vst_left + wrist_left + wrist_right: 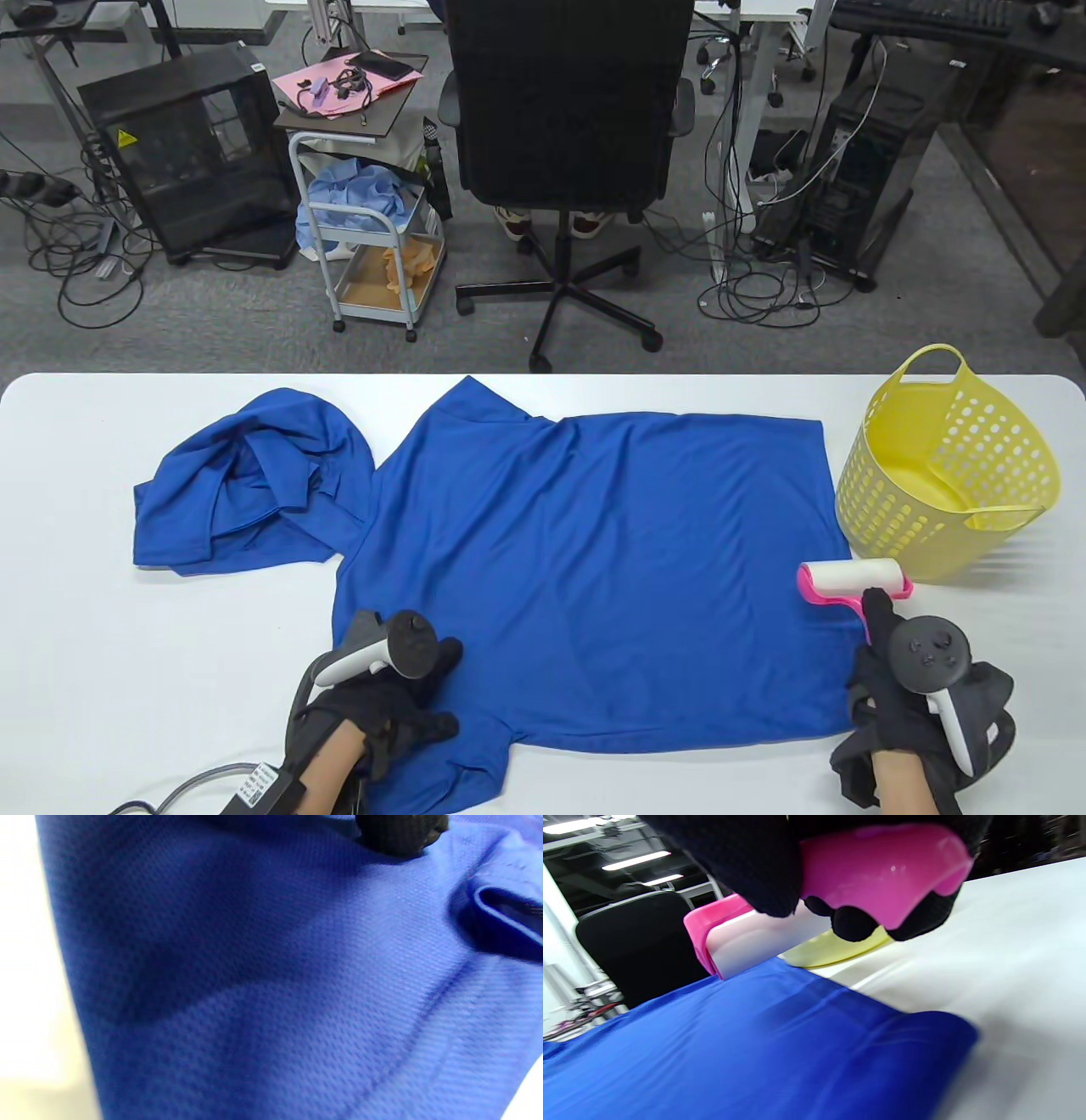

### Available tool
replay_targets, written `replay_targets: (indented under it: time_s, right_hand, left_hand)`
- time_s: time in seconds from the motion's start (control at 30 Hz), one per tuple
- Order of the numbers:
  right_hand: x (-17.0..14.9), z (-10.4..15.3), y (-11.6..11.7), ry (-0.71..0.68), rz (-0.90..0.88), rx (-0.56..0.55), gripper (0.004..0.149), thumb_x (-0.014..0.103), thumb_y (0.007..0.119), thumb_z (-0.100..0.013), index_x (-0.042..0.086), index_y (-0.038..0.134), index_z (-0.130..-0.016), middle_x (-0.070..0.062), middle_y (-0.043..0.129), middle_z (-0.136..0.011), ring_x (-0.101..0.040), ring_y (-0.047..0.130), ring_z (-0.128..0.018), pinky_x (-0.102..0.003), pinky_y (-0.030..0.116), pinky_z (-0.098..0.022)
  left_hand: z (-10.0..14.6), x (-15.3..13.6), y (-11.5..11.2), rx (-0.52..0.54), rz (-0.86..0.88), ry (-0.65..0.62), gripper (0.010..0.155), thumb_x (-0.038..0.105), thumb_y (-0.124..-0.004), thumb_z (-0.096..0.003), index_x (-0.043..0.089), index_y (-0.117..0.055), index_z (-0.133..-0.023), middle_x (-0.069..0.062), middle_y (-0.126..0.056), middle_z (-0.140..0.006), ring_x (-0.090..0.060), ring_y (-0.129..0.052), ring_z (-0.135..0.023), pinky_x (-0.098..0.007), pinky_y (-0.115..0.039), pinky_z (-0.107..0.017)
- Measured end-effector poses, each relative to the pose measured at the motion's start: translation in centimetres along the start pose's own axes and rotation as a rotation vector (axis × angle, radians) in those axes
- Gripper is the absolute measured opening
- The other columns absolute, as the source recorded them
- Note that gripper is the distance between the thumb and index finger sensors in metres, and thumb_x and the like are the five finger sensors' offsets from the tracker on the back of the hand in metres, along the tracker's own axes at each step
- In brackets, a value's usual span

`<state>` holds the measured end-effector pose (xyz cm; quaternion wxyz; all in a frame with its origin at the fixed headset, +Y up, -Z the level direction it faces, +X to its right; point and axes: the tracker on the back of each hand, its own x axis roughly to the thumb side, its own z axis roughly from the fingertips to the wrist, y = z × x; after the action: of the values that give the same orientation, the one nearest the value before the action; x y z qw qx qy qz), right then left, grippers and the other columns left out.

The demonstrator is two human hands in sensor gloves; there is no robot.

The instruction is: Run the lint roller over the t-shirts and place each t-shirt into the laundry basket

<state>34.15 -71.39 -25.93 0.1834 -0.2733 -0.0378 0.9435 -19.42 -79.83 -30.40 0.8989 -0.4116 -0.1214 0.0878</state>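
Two blue t-shirts lie on the white table [102, 679]: the spread t-shirt [594, 560] covers the middle, and the crumpled t-shirt [246, 492] sits at its left, touching its shoulder. The right hand [912, 688] is closed around the pink handle of the lint roller [853, 581], and the white roll rests at the right edge of the spread shirt, partly over the bare table. The left hand [394, 688] lies on the cloth near the lower left sleeve; its fingers look fairly straight and press the cloth, holding nothing.

I think the main risk is that the sticky roll catches the loose right hem and lifts or folds it, because the holding hand is far from that side. The cloth could then bunch under the roll. A second risk is that the roll sticks to the table surface where it overhangs the hem.

For room, the yellow laundry basket [950, 475] stands just beside the roller, at the right end of the table, so a stroke toward the right has little space. Toward the left the shirt is flat and open. The near hem lies close to the table's front edge.
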Motion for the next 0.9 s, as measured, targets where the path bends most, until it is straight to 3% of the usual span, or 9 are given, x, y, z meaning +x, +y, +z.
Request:
replay_targets:
  time_s: [0.3, 0.9]
  right_hand:
    - [-3.7, -1.7, 1.1, 0.178, 0.033, -0.023, 0.058, 0.024, 0.078, -0.051, 0.034, 0.054, -0.102, -0.009, 0.072, -0.107, -0.029, 0.086, -0.083, -0.048, 0.082, -0.060]
    - [-4.1, -2.7, 3.2, 0.271, 0.148, -0.011, 0.060, 0.026, 0.076, -0.052, 0.035, 0.046, -0.103, -0.009, 0.067, -0.109, -0.030, 0.082, -0.088, -0.046, 0.080, -0.061]
  left_hand:
    - [0.0, 0.0, 0.0, 0.000, -0.001, 0.000, 0.084, 0.060, -0.062, -0.0539, 0.043, 0.003, -0.105, 0.002, 0.021, -0.106, -0.041, 0.021, -0.096, -0.074, -0.006, -0.061]
    - [0.0, 0.1, 0.0, 0.002, -0.001, 0.001, 0.084, 0.060, -0.062, -0.0538, 0.043, 0.003, -0.105, 0.002, 0.020, -0.106, -0.041, 0.021, -0.096, -0.074, -0.006, -0.061]
